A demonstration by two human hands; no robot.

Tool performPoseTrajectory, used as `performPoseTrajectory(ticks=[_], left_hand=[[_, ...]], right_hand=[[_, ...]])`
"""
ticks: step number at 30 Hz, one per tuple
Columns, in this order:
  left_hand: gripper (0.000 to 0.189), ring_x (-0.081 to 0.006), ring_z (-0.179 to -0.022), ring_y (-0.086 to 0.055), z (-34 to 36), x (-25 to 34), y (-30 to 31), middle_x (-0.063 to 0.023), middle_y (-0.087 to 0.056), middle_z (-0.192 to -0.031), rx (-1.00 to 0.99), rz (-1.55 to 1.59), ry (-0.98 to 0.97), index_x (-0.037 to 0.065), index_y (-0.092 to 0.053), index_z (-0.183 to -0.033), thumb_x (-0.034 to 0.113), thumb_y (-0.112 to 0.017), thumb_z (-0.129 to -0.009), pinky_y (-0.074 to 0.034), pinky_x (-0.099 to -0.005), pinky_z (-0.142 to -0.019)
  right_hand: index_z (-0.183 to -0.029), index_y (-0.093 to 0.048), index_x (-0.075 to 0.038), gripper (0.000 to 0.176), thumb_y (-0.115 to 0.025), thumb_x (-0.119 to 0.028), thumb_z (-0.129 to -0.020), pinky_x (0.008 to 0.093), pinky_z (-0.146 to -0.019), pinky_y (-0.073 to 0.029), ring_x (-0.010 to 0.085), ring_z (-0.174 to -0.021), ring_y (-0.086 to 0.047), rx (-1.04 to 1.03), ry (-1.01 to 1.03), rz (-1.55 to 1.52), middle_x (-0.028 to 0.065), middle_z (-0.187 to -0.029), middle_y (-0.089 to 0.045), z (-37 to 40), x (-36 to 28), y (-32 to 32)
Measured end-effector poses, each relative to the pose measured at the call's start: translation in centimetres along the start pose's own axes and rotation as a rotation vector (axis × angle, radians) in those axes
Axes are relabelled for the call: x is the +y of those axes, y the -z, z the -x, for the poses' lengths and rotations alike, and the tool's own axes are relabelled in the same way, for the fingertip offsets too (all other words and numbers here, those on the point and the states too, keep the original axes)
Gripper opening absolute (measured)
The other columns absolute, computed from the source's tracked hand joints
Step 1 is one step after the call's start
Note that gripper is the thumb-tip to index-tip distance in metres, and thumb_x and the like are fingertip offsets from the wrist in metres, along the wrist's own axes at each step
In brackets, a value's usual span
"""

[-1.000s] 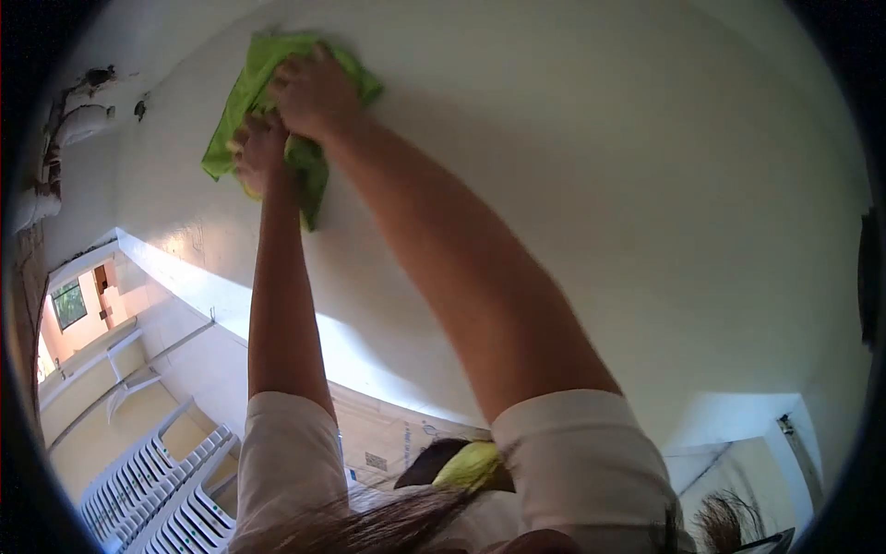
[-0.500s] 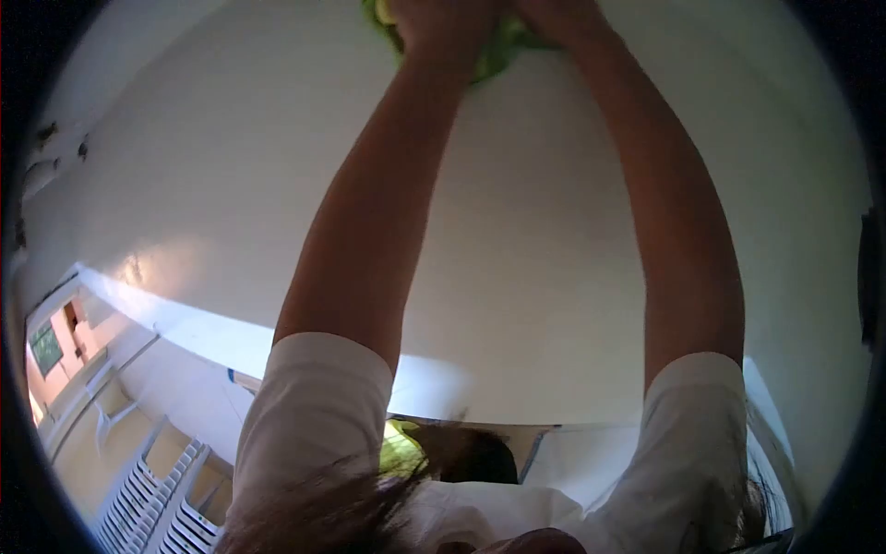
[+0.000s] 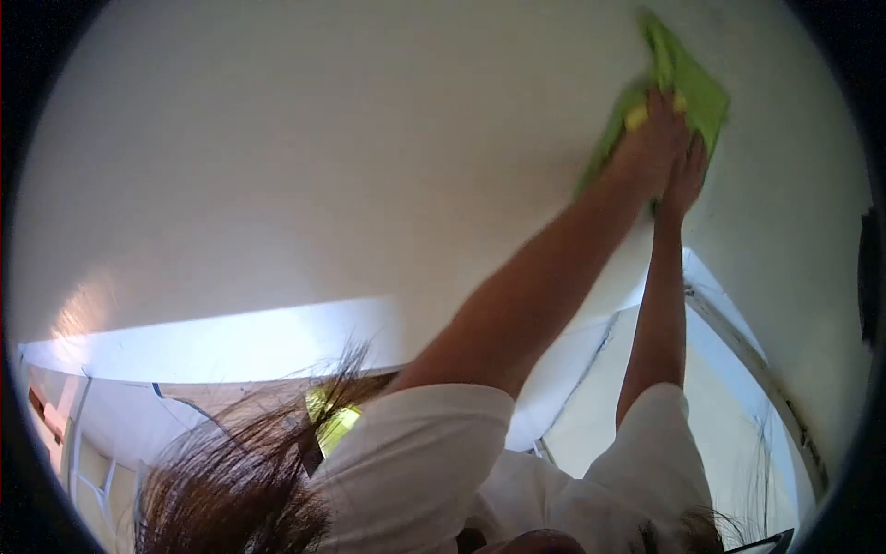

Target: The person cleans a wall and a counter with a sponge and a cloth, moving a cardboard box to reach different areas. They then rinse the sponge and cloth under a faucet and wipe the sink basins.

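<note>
A bright green cloth (image 3: 697, 88) lies against a broad pale surface (image 3: 369, 166) at the upper right. My left hand (image 3: 653, 143) is closed on the cloth, and a small yellow piece (image 3: 637, 116), perhaps a sponge, shows by its fingers. I cannot make out fully what the yellow piece is. Just beside and below it, my right hand (image 3: 685, 183) presses on the cloth's lower right part, its fingers close together and touching the cloth. Both arms reach up and to the right, the left one crossing the view at a slant.
Bright light falls along the surface's near edge (image 3: 231, 342). Loose dark hair (image 3: 240, 462) hangs at the lower left. A yellow-green item (image 3: 337, 420) is partly visible below the edge. White chair parts (image 3: 101, 480) stand at the lower left. A dark object (image 3: 868, 277) sits at the far right.
Both hands have moved the cloth from the top middle to the upper right and come closer together. The view has shifted, so more of the cloth shows.
</note>
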State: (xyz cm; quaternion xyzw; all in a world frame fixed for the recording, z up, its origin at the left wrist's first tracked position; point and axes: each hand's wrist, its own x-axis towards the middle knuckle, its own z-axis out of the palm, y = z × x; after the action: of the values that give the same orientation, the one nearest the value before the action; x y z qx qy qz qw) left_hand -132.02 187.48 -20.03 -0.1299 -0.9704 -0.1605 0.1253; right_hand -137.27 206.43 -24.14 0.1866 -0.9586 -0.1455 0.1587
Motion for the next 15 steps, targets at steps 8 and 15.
performPoseTrajectory(ticks=[8,15], left_hand=[[0.051,-0.0328,-0.124,-0.034,14.1,10.4,1.2,-0.0096,-0.045,-0.128,-0.154,0.31,-0.04,0.013,-0.045,-0.127,0.03,-0.051,-0.079,-0.017,-0.0526,-0.106],[0.058,-0.035,-0.127,-0.027,29.6,1.2,10.2,-0.0073,-0.038,-0.132,-0.151,0.12,0.023,0.017,-0.036,-0.133,0.04,-0.047,-0.081,-0.016,-0.0523,-0.107]], right_hand=[[-0.134,-0.033,-0.013,0.054,-0.04,-0.042,-0.089,0.045,-0.104,-0.027,0.0331,-0.126,-0.032,-0.224,-0.087,-0.048,0.0138,-0.136,-0.034,20.8,-2.2,7.9],[-0.137,-0.026,-0.012,0.059,-0.033,-0.047,-0.091,0.0459,-0.107,-0.021,0.0332,-0.129,-0.026,-0.275,0.166,0.106,0.0148,-0.141,-0.026,25.0,-16.6,14.9]])
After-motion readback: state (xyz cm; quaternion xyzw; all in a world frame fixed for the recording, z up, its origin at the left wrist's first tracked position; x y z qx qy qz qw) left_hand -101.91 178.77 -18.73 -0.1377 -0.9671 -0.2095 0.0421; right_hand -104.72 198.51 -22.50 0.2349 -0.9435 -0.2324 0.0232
